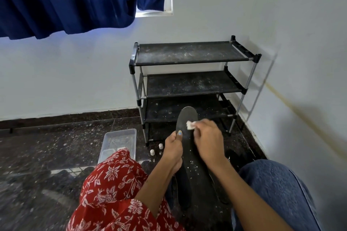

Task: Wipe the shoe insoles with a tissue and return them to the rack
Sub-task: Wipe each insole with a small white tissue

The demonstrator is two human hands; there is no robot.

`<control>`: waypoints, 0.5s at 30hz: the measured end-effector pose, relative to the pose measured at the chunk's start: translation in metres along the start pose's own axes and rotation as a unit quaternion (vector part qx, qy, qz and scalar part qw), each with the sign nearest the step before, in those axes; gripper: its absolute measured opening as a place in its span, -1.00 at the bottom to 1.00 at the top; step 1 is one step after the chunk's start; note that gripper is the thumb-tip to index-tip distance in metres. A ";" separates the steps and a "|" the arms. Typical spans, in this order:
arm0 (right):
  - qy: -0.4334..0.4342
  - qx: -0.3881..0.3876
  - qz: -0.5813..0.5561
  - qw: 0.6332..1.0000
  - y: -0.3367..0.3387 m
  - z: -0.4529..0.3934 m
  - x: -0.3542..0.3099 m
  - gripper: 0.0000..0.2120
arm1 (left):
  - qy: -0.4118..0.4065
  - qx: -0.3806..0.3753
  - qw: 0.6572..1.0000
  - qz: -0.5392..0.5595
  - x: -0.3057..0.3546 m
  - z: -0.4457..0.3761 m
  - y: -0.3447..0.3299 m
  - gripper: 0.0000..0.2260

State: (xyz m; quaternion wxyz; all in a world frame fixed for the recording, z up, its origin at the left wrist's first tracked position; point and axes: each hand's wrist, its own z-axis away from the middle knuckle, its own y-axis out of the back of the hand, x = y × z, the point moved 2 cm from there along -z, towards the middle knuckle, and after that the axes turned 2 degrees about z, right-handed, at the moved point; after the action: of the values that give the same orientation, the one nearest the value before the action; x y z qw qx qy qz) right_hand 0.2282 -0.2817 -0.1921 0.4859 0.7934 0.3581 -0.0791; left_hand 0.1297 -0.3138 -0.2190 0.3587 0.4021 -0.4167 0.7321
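While a small crumpled white tissue (190,125) is pinched in the curled fingers of the right hand (207,138), it is pressed against the upper part of a long black shoe insole (189,154) flecked with pale specks. That insole is gripped at its left edge by the left hand (173,147), whose thumb lies across the top face with the fingers curled beneath, and it is held tilted, toe end pointing away toward the rack. More dark insoles (217,189) are seen lying under it on the floor, between a red floral-print garment (112,184) and a blue denim-clad leg (276,191). Just beyond the toe end stands a black three-tier shoe rack (189,53) with grey metal posts, its dusty shelves bare, set in the corner of white walls. Near its left foot two small white caps (156,149) are seen on the dark speckled stone floor (47,146), beside a clear plastic box (120,141). A dark blue curtain (65,0) hangs above.
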 end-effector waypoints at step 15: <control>-0.039 -0.020 0.004 0.999 0.007 -0.001 0.004 -0.83 | 0.007 -0.032 0.999 0.029 0.004 -0.011 -0.005 -0.73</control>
State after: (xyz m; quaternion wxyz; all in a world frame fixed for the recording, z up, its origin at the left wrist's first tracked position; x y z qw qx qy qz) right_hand 0.2357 -0.2806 -0.1889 0.5153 0.7813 0.3373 -0.1015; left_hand 0.1295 -0.3015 -0.2177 0.3533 0.3731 -0.4488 0.7312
